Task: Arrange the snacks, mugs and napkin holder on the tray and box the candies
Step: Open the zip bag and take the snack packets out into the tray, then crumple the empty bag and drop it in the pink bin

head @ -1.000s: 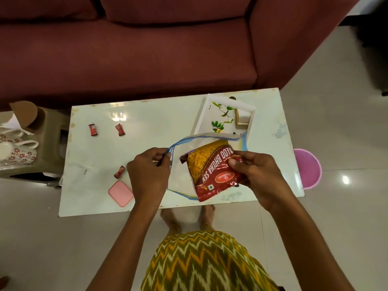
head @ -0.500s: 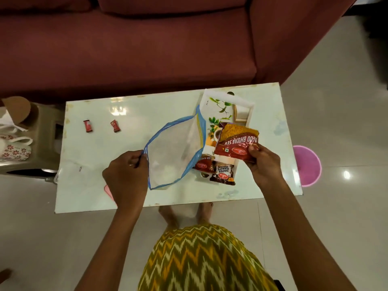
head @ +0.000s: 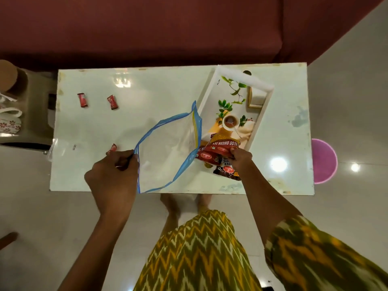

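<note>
The table (head: 157, 95) lay bare beyond the left hand (head: 113, 173), with broad room out to its far edge against the sofa (head: 168, 28). A red candy (head: 82, 100) and a second candy (head: 112, 102) sat well beyond that hand, and a third candy (head: 111, 149) showed just past its knuckles. The near table edge ran under both wrists. Beyond the right hand (head: 241, 157) the tray (head: 245, 80) lay angled, its far half open and its near end crowded. Out past the right hand, off the table, stood a pink bucket (head: 324, 161). Far to the left of the left hand a flowered mug (head: 9, 122) showed at the frame's edge.

Half a second earlier the snack packet (head: 222, 144) had been held above the tray. It had since come down onto the other packets at the tray's near end, overlapping the peanut packet (head: 227, 172). The zip bag (head: 165, 152), now empty, hung between the hands.

The left hand pinched the bag's corner, knuckles up. The right hand pinched the snack packet's near edge with its fingers curled, its wrist reaching in over the table edge.
</note>
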